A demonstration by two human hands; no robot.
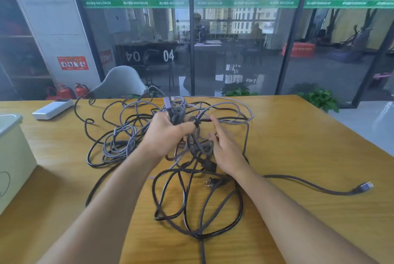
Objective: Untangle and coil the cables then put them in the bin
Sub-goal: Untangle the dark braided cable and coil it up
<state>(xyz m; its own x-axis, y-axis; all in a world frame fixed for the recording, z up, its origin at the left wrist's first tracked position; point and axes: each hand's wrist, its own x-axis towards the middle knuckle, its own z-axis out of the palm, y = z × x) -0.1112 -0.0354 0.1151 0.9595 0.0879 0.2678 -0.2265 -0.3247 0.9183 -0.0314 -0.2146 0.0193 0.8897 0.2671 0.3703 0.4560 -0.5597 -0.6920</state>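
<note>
Several cables (pixel 170 157) lie knotted in one heap on the middle of our wooden bench (pixel 298 146), black strands mixed with grey braided ones, loops spreading toward the far edge and down to the near edge. Our left hand (pixel 168 129) is over the centre of the heap with its fingers (pixel 187 128) curled round a bundle of braided strands, lifting it a little above the wood; a connector end pokes up just behind the knuckles. Our right hand (pixel 226 148) sits just beside it on the right, fingers straight and spread, holding nothing, its fingertips touching or nearly touching the strands; we cannot tell which. A black plug (pixel 215 182) with metal prongs lies in the tangle near the right wrist. One dark cable runs off toward the right edge and ends in a flat connector (pixel 364 187). The pale bin (pixel 12 152) stands at the left edge, well apart from the heap. A white box-shaped device (pixel 53 108) rests near the far left corner.
</note>
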